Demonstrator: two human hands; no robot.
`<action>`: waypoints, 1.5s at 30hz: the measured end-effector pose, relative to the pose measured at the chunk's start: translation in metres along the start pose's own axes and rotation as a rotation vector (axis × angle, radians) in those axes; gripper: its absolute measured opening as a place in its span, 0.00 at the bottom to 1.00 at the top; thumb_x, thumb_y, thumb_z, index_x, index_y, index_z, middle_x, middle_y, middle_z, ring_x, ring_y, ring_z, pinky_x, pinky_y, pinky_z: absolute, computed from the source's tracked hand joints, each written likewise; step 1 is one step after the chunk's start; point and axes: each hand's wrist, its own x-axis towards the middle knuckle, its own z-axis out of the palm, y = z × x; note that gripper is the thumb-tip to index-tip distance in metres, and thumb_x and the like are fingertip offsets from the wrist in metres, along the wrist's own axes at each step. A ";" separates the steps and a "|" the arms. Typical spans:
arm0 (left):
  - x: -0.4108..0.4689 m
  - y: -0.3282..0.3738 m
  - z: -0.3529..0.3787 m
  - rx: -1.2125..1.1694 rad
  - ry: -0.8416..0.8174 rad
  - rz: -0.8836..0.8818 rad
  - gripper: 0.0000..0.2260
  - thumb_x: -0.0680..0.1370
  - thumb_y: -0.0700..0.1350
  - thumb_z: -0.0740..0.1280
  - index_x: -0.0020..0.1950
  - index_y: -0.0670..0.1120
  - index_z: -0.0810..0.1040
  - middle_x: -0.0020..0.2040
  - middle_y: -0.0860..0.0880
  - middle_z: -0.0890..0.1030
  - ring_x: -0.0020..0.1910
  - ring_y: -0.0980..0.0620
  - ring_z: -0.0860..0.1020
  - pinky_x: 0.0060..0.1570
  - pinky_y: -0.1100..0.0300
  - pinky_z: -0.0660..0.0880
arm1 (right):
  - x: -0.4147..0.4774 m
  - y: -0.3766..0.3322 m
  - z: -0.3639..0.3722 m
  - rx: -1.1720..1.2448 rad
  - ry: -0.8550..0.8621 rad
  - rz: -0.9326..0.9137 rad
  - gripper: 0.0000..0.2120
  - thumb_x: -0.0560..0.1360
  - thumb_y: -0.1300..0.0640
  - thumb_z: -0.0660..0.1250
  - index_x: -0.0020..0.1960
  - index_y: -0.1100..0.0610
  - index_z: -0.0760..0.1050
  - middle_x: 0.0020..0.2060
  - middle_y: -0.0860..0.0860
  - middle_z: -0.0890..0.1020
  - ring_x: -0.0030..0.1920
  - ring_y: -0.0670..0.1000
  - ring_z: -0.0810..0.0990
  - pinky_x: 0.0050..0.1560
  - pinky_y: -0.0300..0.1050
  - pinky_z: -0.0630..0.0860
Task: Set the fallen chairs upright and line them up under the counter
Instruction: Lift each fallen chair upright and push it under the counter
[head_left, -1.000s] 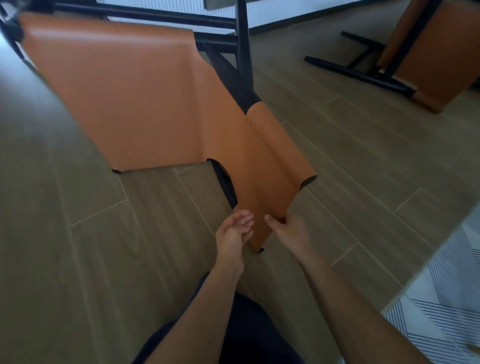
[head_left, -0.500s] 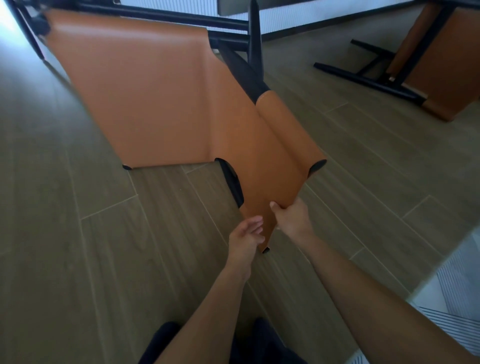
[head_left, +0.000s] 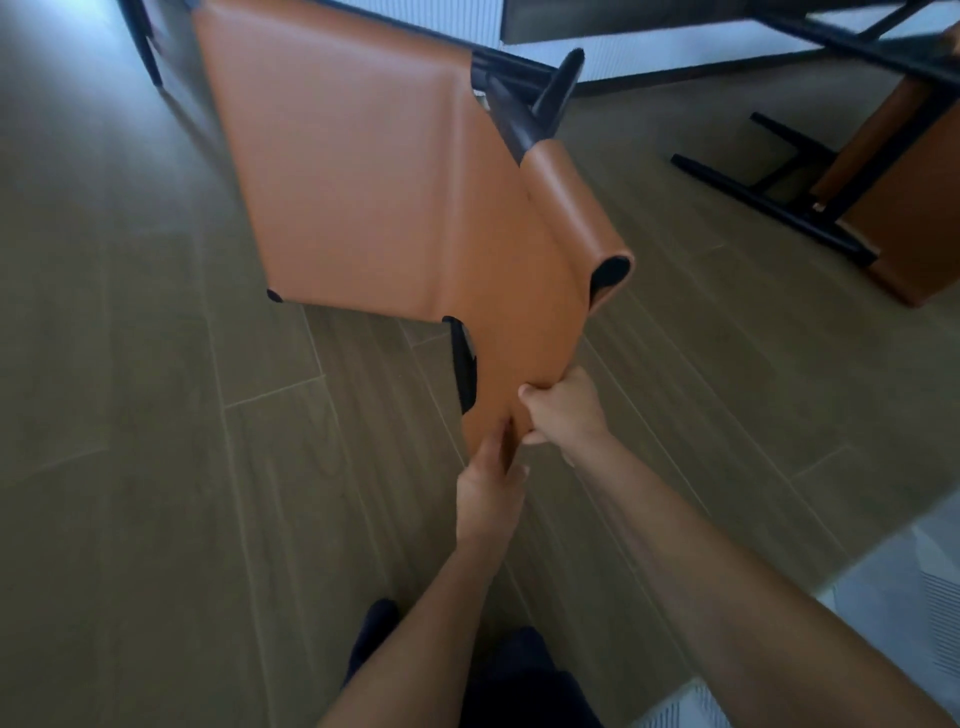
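The wood floor (head_left: 156, 467) fills most of the view. On it, a tipped orange chair (head_left: 363, 182) leans at a slant, its black frame cut off at the top edge. A second chair (head_left: 893, 208) lies on its side at far right, partly out of frame. The right hand (head_left: 563, 410) grips the near chair's lower edge, fingers curled round the leather. The left hand (head_left: 488, 483) lies beside it, fingers pressed together against the leather, their tips hard to make out.

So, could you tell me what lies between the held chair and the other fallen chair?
Only bare wooden floor separates the held chair from the other fallen chair in the head view.
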 end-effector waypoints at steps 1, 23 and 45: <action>-0.002 0.011 -0.011 0.022 0.003 0.005 0.24 0.79 0.40 0.66 0.73 0.54 0.65 0.47 0.59 0.77 0.40 0.62 0.78 0.41 0.73 0.75 | -0.006 -0.016 -0.001 -0.001 -0.012 0.013 0.09 0.76 0.64 0.65 0.47 0.53 0.68 0.36 0.46 0.74 0.31 0.48 0.79 0.39 0.54 0.84; 0.068 0.260 -0.148 0.029 -0.140 -0.304 0.23 0.77 0.34 0.56 0.67 0.55 0.71 0.59 0.49 0.77 0.44 0.51 0.79 0.34 0.67 0.72 | 0.002 -0.298 -0.075 0.105 -0.142 0.442 0.21 0.78 0.70 0.60 0.70 0.60 0.64 0.63 0.66 0.75 0.54 0.70 0.80 0.35 0.65 0.80; 0.210 0.402 -0.163 0.165 -0.098 -0.259 0.29 0.79 0.34 0.55 0.76 0.57 0.62 0.66 0.45 0.75 0.30 0.58 0.76 0.25 0.67 0.69 | 0.129 -0.469 -0.149 0.105 -0.236 0.416 0.15 0.77 0.71 0.59 0.60 0.59 0.64 0.42 0.65 0.77 0.33 0.63 0.81 0.24 0.56 0.80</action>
